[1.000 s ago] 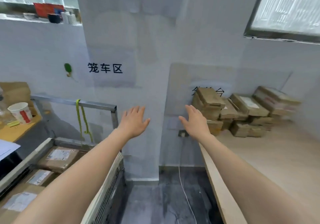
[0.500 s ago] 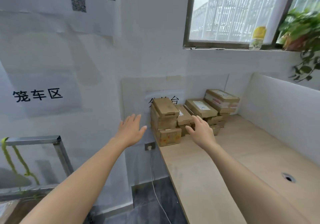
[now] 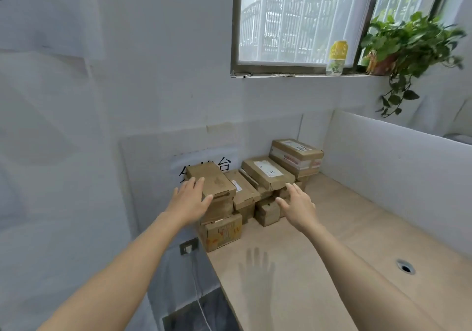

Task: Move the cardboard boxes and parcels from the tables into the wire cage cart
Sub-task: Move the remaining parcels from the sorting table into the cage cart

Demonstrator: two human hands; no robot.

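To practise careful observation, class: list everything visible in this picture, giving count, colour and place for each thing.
cardboard boxes: about ten, some hidden by stacking; brown; piled at the table's far end against the wall
table: one; light wood; centre and right
cable hole: one; dark; in the tabletop at right
window: one; dark frame; above the boxes
potted plant: one; green; on the sill at right
jar: one; clear with yellow top; on the sill beside the plant
wall socket: one; grey; left of the table
left hand: one; open; at the pile's left side
right hand: one; open; in front of the pile
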